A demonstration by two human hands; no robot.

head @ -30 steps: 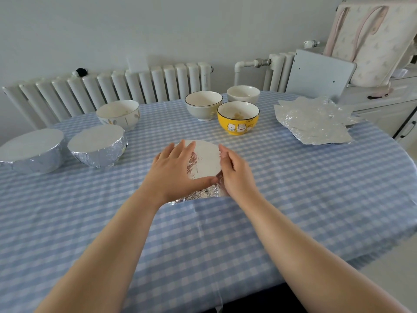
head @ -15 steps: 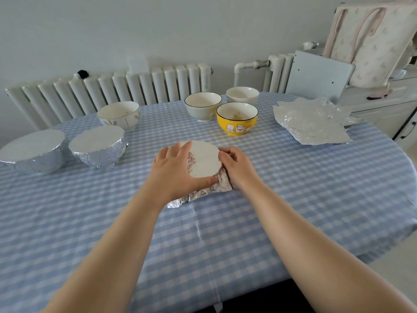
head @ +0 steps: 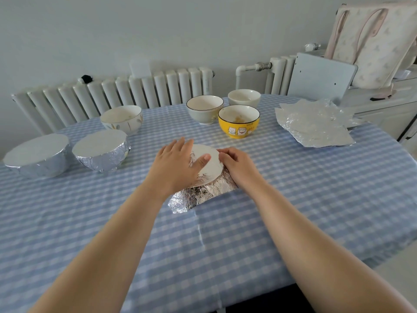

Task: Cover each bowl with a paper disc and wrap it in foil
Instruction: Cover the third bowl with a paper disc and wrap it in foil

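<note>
Two foil-wrapped bowls (head: 67, 154) finished, far left on table (head: 316, 199). Third bowl, centre: paper disc (head: 208, 166) on top, foil (head: 203, 193) partly folded up its sides. Four open bowls (head: 225, 114) and spare foil sheets (head: 313, 125) left. Left hand (head: 176, 168) spread, pressing disc and foil; right hand (head: 237, 166) curled, pinching foil at rim.

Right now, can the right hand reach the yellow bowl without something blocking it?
Probably yes: the yellow bowl stands just beyond the right hand, with only bare tablecloth between them.
</note>
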